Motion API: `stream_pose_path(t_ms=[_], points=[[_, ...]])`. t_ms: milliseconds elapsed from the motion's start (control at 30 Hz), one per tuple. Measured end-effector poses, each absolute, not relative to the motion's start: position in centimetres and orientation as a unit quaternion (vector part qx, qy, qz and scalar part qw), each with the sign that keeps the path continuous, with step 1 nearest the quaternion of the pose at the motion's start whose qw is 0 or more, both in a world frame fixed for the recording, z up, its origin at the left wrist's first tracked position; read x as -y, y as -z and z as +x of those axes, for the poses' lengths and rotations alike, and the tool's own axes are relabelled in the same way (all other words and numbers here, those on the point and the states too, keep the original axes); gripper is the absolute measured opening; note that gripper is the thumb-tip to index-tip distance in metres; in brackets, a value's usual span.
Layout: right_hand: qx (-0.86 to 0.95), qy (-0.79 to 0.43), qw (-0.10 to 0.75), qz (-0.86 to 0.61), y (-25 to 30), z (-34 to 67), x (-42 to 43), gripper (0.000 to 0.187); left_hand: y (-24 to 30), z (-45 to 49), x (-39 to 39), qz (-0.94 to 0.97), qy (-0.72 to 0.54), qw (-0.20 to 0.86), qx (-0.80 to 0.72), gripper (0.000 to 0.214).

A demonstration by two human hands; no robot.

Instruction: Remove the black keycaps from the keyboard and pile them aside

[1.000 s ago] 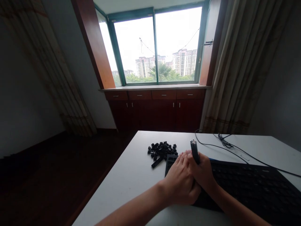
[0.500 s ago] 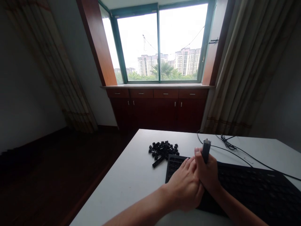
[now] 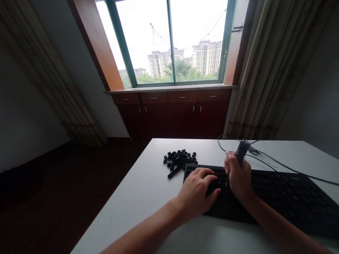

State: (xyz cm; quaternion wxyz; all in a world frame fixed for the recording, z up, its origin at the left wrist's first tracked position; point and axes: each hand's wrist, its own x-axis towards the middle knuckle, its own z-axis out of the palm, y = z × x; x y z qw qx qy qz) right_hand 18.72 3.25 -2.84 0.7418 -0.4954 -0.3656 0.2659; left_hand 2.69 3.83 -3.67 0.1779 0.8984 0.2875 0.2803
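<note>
A black keyboard (image 3: 286, 197) lies on the white table (image 3: 156, 187), with several keys gone at its left end. My right hand (image 3: 239, 176) is closed around a dark slim tool (image 3: 241, 151) whose tip points down at the keyboard's left part. My left hand (image 3: 197, 192) rests on the keyboard's left end, fingers curled over the keys, thumb out; nothing shows in it. A pile of loose black keycaps (image 3: 180, 159), with one long key beside it, lies just left of the keyboard.
The keyboard's black cable (image 3: 265, 160) loops across the table's far right. The table's left edge drops to a dark floor. Behind stand wooden cabinets (image 3: 174, 113) under a window, with curtains (image 3: 267, 70) on the right.
My right hand with the tool has moved right and apart from the left hand. The left hand has settled onto the keyboard's left end. The view has shifted slightly down.
</note>
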Motion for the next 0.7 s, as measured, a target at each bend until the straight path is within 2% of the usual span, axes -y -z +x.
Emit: stream_pose_path(t_ms=[133, 333, 500, 700], points=[[0.342, -0.274, 0.752, -0.493, 3.0, 19.2, -3.6, 0.042, 3.6, 2.5, -4.0, 0.904, -0.284, 0.158, -0.276, 0.016], [0.350, -0.292, 0.737, -0.499, 3.5, 18.8, -3.5, 0.041, 2.5, 2.1, -4.6, 0.910, -0.306, 0.124, -0.250, 0.020], [0.384, -0.299, 0.704, -0.517, 3.6, 18.5, -2.9, 0.041, 1.7, -0.3, -8.0, 0.884, -0.313, 0.024, -0.347, 0.018], [0.446, -0.285, 0.653, -0.542, 3.5, 18.3, -2.4, 0.045, 2.6, -3.5, -12.0, 0.835, -0.332, 0.009, -0.439, 0.016]])
